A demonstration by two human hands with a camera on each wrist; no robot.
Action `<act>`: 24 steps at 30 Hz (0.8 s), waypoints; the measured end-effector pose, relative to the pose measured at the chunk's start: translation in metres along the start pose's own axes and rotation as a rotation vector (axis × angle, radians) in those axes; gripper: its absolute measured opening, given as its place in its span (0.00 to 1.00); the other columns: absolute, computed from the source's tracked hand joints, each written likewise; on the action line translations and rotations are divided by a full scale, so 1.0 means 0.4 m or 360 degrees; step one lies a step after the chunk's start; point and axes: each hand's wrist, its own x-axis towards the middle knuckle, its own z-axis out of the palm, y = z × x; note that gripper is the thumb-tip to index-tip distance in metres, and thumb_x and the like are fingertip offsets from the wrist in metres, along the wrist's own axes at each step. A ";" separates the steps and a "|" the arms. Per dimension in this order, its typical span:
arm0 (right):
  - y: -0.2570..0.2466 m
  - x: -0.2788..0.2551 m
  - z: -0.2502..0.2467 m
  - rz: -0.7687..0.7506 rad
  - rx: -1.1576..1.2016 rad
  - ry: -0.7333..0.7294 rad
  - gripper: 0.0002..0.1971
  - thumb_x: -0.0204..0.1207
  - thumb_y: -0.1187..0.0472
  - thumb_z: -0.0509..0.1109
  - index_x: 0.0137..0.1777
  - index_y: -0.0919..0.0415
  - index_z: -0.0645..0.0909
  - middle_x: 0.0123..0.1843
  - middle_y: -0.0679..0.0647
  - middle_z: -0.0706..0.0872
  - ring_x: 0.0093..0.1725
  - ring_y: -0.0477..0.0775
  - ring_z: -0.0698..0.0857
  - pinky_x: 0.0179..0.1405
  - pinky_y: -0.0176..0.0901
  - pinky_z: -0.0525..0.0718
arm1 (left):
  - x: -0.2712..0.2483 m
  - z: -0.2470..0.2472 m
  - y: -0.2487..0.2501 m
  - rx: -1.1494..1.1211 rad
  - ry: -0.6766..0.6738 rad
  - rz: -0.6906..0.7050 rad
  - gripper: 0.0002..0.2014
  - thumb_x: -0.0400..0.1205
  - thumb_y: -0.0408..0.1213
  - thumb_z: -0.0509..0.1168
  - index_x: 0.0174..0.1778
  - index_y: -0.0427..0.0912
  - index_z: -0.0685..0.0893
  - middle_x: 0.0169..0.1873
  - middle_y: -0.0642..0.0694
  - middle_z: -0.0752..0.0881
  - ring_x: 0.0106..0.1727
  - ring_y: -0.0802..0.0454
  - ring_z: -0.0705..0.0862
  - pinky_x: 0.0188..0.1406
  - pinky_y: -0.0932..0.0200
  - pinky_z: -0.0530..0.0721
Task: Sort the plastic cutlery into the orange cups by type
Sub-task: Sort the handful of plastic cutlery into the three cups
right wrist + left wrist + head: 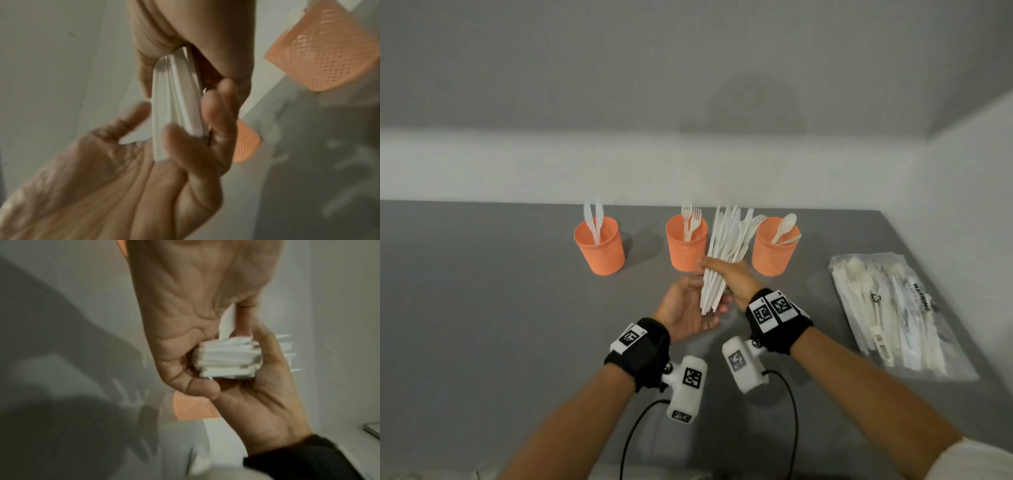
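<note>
Three orange cups stand in a row at the back of the grey table (482, 308). The left cup (599, 250) holds knives, the middle cup (686, 248) holds forks and the right cup (774, 251) holds spoons. My right hand (729, 274) grips a thick bundle of mixed white cutlery (726, 240) round its middle, tips fanned upward between the middle and right cups. My left hand (685, 311) lies palm up under the handle ends (226, 360), its fingers (179, 146) touching them and its thumb held apart.
A clear plastic bag (893, 315) with more white cutlery lies on the table's right side, near the wall. Black cables run from the wrist cameras toward the table's near edge. An orange mesh cup (329, 48) shows close beside the right hand.
</note>
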 end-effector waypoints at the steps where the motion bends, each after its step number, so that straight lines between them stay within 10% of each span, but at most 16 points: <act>1: 0.002 0.002 -0.009 0.0042 0.0012 -0.0063 0.12 0.71 0.59 0.75 0.48 0.69 0.83 0.36 0.58 0.86 0.25 0.48 0.84 0.20 0.34 0.79 | -0.001 0.002 0.002 0.0087 -0.0029 -0.0009 0.13 0.76 0.43 0.58 0.47 0.38 0.82 0.36 0.44 0.86 0.32 0.54 0.84 0.29 0.63 0.80; 7: 0.002 -0.015 -0.030 0.0161 -0.0017 -0.0521 0.05 0.75 0.63 0.71 0.45 0.64 0.82 0.37 0.54 0.88 0.33 0.46 0.87 0.31 0.35 0.85 | 0.020 0.028 -0.010 0.0570 0.0061 -0.0058 0.06 0.83 0.35 0.61 0.40 0.41 0.76 0.19 0.51 0.77 0.18 0.60 0.76 0.11 0.71 0.70; 14: 0.013 -0.006 -0.026 0.0402 0.0060 -0.0764 0.07 0.72 0.57 0.64 0.44 0.56 0.82 0.51 0.49 0.91 0.55 0.63 0.79 0.29 0.42 0.79 | 0.025 0.039 0.011 0.0634 0.0084 -0.0051 0.11 0.83 0.34 0.59 0.34 0.41 0.74 0.16 0.51 0.74 0.16 0.59 0.75 0.14 0.70 0.71; 20: -0.003 0.016 -0.020 0.0341 0.0436 -0.0310 0.04 0.70 0.69 0.61 0.36 0.62 0.74 0.21 0.51 0.82 0.25 0.50 0.83 0.29 0.38 0.81 | 0.015 -0.030 0.049 0.1141 -0.0001 -0.0195 0.08 0.79 0.46 0.67 0.48 0.45 0.81 0.44 0.44 0.86 0.38 0.54 0.86 0.36 0.65 0.82; 24: 0.012 0.028 -0.041 0.0334 0.0267 -0.0248 0.07 0.78 0.68 0.58 0.41 0.59 0.74 0.18 0.47 0.75 0.16 0.44 0.71 0.18 0.32 0.71 | 0.008 -0.054 0.107 0.0795 0.0320 0.0053 0.07 0.83 0.41 0.61 0.49 0.41 0.81 0.41 0.47 0.84 0.34 0.57 0.87 0.31 0.66 0.85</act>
